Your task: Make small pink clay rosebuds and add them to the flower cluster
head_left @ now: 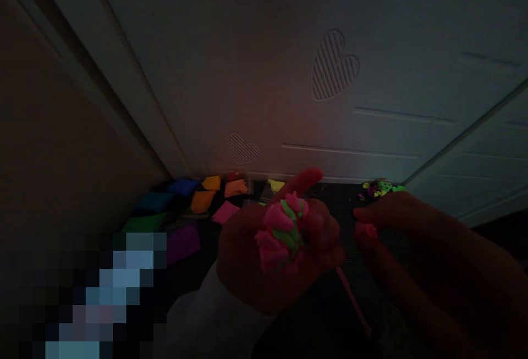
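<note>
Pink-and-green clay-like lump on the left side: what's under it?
The person's left hand lies under the pink-and-green clay-like lump, with some palm showing around it. The lump's underside and the palm directly beneath are covered.

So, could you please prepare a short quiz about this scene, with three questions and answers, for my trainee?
1. Which colours show on the modelling-clay bundle in the left hand?
A) blue and white
B) pink and green
C) orange and purple

2. Which hand pinches the small pink clay piece?

3. True or false: the purple packet lies between the two hands.

Key:
1. B
2. The right hand
3. False; in the picture, the purple packet lies left of both hands.
</note>
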Demonstrator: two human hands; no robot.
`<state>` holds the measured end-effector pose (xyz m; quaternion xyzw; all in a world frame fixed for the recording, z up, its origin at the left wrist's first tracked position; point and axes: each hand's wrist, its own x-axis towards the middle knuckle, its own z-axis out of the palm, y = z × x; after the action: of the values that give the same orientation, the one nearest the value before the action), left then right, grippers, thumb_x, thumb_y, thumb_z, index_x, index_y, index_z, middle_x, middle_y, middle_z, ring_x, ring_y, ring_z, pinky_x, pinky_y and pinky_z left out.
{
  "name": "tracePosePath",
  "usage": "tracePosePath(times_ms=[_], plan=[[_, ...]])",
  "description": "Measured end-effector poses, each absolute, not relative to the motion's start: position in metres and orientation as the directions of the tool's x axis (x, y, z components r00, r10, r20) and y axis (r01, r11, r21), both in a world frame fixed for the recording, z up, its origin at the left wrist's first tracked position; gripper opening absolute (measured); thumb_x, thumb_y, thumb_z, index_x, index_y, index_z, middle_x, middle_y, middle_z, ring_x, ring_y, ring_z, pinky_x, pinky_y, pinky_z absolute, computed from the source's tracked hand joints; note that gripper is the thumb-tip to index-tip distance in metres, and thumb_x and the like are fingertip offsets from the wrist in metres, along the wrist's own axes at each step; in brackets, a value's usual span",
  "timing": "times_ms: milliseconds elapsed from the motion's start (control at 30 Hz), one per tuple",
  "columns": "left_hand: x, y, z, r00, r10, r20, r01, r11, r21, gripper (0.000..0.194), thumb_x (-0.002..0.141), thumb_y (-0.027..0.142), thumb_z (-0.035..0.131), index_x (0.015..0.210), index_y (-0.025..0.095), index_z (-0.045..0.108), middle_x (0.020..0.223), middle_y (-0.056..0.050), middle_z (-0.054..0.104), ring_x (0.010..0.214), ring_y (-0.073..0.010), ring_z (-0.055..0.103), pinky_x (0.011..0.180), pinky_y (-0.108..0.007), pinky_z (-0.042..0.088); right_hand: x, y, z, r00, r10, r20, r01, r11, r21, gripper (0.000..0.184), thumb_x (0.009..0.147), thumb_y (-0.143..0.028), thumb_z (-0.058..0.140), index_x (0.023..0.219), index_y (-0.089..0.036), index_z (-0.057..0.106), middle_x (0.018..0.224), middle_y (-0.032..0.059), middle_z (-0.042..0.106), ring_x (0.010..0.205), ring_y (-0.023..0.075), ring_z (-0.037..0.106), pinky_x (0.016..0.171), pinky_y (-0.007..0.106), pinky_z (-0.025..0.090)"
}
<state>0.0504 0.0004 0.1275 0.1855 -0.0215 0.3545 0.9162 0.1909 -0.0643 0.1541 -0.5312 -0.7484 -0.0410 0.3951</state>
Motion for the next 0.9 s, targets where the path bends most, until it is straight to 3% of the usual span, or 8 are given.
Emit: tracePosePath(times_ms=[167,367,533,900], plan=[[0.0519,0.0017,0.1256,0.739,0.648,0.184,-0.663,0.649,0.373,0.034,0.059,0.024,0.055,0.093,0.025,0.059,0.064,0.001,0.049,0.053,-0.0087,0.044,0.051,-0.023,0.037,0.1867,-0.0659,0.1569,-0.107,0.765,0.635,0.800,0.446,-0.402,0.017,0.075,-0.017,0.051,0.092,-0.021,0.054,0.078,0.0017,0.058,0.074,0.0136,0.056,0.065,0.026,0.048],[0.0537,0.0027,0.1293,0.709,0.692,0.135,-0.662,0.588,0.466,0.029,0.059,0.018,0.057,0.087,0.023,0.063,0.068,0.000,0.052,0.060,-0.0094,0.047,0.054,-0.021,0.039,0.1868,-0.0659,0.1637,-0.213,0.785,0.581,0.785,0.492,-0.376,0.017,0.074,-0.018,0.052,0.090,-0.022,0.055,0.071,0.0015,0.057,0.069,0.0137,0.056,0.057,0.025,0.049],[0.0519,0.0012,0.1332,0.701,0.711,0.054,-0.631,0.584,0.510,0.030,0.056,0.016,0.060,0.085,0.023,0.064,0.068,0.001,0.054,0.058,-0.0083,0.048,0.053,-0.019,0.040,0.1849,-0.0667,0.1631,-0.178,0.762,0.623,0.800,0.481,-0.359,0.018,0.074,-0.017,0.051,0.090,-0.023,0.056,0.071,-0.0006,0.057,0.071,0.0128,0.057,0.061,0.025,0.050],[0.0532,0.0004,0.1282,0.660,0.745,0.091,-0.650,0.507,0.566,0.028,0.062,0.016,0.059,0.089,0.024,0.062,0.074,0.001,0.055,0.067,-0.0104,0.051,0.058,-0.019,0.042,0.1839,-0.0704,0.1571,-0.138,0.789,0.599,0.808,0.439,-0.392,0.018,0.075,-0.020,0.050,0.092,-0.023,0.056,0.074,0.0011,0.057,0.074,0.0147,0.056,0.068,0.030,0.049]])
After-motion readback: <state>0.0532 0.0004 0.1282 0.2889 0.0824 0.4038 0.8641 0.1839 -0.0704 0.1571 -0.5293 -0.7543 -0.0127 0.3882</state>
